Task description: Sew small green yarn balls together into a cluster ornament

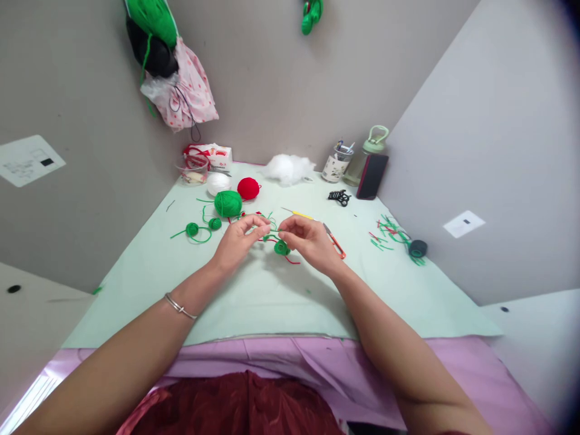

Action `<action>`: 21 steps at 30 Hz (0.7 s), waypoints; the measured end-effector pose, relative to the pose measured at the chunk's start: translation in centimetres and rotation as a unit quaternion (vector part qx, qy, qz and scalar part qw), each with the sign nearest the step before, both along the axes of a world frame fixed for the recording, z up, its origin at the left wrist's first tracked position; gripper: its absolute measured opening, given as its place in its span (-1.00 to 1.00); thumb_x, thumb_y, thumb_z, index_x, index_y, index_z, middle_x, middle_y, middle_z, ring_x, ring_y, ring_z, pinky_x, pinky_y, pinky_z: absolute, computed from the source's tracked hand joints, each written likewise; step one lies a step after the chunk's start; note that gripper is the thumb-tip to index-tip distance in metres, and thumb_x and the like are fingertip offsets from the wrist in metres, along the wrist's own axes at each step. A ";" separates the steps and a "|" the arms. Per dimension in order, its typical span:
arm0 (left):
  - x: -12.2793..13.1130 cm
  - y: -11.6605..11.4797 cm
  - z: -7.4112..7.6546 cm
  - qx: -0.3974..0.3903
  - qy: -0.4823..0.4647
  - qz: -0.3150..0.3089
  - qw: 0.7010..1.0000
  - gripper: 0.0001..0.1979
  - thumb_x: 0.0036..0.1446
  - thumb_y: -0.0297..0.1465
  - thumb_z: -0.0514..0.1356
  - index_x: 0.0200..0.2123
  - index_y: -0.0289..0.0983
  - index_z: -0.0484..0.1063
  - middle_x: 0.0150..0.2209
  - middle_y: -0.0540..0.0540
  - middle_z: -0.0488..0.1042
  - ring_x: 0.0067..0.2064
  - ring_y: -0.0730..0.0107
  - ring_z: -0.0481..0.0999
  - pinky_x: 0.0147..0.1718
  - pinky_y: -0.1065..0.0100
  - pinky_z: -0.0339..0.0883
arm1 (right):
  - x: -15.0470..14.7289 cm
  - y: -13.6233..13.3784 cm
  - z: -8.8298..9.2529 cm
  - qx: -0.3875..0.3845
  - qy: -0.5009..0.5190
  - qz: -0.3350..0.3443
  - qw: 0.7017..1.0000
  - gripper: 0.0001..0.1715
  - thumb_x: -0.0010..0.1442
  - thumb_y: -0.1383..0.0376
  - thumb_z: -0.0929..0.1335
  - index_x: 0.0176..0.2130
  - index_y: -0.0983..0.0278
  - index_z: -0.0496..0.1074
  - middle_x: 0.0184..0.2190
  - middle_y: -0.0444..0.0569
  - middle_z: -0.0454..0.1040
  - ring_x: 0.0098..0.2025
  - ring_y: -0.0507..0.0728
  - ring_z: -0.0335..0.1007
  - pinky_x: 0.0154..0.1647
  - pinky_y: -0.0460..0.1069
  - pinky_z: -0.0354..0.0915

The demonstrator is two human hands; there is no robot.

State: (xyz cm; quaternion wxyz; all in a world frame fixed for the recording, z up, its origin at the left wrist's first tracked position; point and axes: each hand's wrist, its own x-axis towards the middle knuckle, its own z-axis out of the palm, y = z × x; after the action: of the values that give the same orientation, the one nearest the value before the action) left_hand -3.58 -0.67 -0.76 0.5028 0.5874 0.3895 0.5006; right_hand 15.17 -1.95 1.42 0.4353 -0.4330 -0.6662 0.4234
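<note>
My left hand [238, 240] and my right hand [309, 240] meet over the middle of the pale green table [272, 290]. Both pinch a thin green yarn strand [272, 230] stretched between their fingertips. A small green crocheted piece [281, 247] hangs just under my right hand's fingers, with a red thread [290, 260] trailing from it onto the table. A silver bangle [179, 306] sits on my left wrist.
A green yarn ball [228, 203], a red yarn ball [248, 188] and a white ball [218, 183] lie behind my hands. Small green pieces [193, 229], orange-handled scissors [334, 241], a yellow hook [299, 214], yarn scraps [389, 232], white stuffing [288, 168], a pen cup [336, 165], a phone [372, 176].
</note>
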 end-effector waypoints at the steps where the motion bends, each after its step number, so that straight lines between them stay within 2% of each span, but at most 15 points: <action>1: -0.2 0.2 0.1 0.002 -0.006 0.011 1.000 -0.75 0.09 -0.20 0.32 -0.44 -0.24 0.42 -0.12 -0.12 0.53 -0.01 0.19 0.46 0.05 0.24 0.23 | 0.1 0.1 0.0 -0.007 0.002 -0.005 1.000 -0.83 0.11 0.22 0.42 -0.33 0.28 0.44 -0.50 -0.17 0.40 -0.52 -0.03 0.28 -0.51 -0.11 0.22; 4: -0.5 0.6 0.3 0.008 -0.051 0.056 0.997 -0.74 0.07 -0.20 0.33 -0.45 -0.25 0.41 -0.16 -0.10 0.54 -0.04 0.25 0.46 0.06 0.26 0.22 | 0.4 0.3 0.1 -0.038 0.010 0.006 0.999 -0.87 0.10 0.27 0.41 -0.34 0.28 0.41 -0.51 -0.19 0.38 -0.55 -0.04 0.29 -0.54 -0.12 0.22; 7: -0.5 0.8 0.4 -0.001 -0.107 0.090 0.990 -0.75 0.05 -0.22 0.35 -0.43 -0.25 0.41 -0.24 -0.05 0.52 -0.13 0.33 0.45 0.03 0.29 0.25 | 0.5 0.4 -0.1 -0.091 0.024 0.062 0.994 -0.87 0.10 0.30 0.41 -0.32 0.29 0.39 -0.48 -0.16 0.45 -0.54 -0.04 0.35 -0.56 -0.14 0.22; 11: -0.2 0.6 0.2 -0.035 -0.117 0.046 0.991 -0.74 0.07 -0.19 0.35 -0.37 -0.26 0.46 -0.33 -0.02 0.47 -0.21 0.39 0.44 -0.04 0.31 0.29 | 0.6 0.2 -0.1 -0.144 0.058 0.140 0.978 -0.71 0.15 0.24 0.42 -0.12 0.30 0.43 -0.30 -0.05 0.58 -0.49 -0.04 0.41 -0.52 -0.14 0.28; 14: 0.2 0.2 0.1 -0.056 -0.109 -0.011 0.992 -0.73 0.11 -0.17 0.33 -0.37 -0.27 0.47 -0.35 -0.02 0.47 -0.25 0.39 0.43 -0.10 0.32 0.30 | 0.3 0.0 -0.2 -0.148 0.059 0.173 0.972 -0.59 0.21 0.12 0.42 -0.02 0.29 0.45 -0.24 0.00 0.60 -0.43 0.01 0.50 -0.51 -0.12 0.32; 17: 0.5 -0.2 0.1 -0.079 -0.127 -0.051 0.987 -0.73 0.13 -0.17 0.33 -0.38 -0.27 0.47 -0.36 -0.03 0.47 -0.26 0.39 0.44 -0.10 0.30 0.32 | -0.4 -0.1 -0.6 -0.084 0.042 0.115 0.989 -0.60 0.20 0.09 0.43 -0.06 0.28 0.52 -0.28 -0.02 0.60 -0.40 0.04 0.52 -0.47 -0.10 0.35; 19: 0.6 -0.4 0.2 -0.093 -0.150 -0.059 0.983 -0.73 0.10 -0.17 0.35 -0.39 -0.28 0.49 -0.34 -0.03 0.48 -0.22 0.39 0.45 -0.04 0.29 0.32 | -0.7 -0.1 -1.0 -0.009 0.024 0.040 0.999 -0.67 0.19 0.12 0.44 -0.12 0.27 0.56 -0.29 -0.02 0.60 -0.36 0.05 0.52 -0.40 -0.08 0.38; 21: 0.7 -0.4 0.2 -0.100 -0.163 -0.056 0.980 -0.72 0.08 -0.17 0.36 -0.38 -0.28 0.51 -0.32 -0.03 0.49 -0.18 0.38 0.45 0.03 0.27 0.30 | -0.9 -0.1 -1.3 0.085 -0.004 -0.034 0.996 -0.77 0.19 0.17 0.45 -0.19 0.24 0.59 -0.25 -0.02 0.61 -0.27 0.08 0.52 -0.30 -0.05 0.41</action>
State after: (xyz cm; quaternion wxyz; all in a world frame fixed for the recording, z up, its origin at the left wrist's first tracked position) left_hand -2.84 -1.07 -0.58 0.6427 0.4656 0.3174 0.5191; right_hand 14.30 -2.05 0.13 0.4816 -0.4188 -0.6864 0.3485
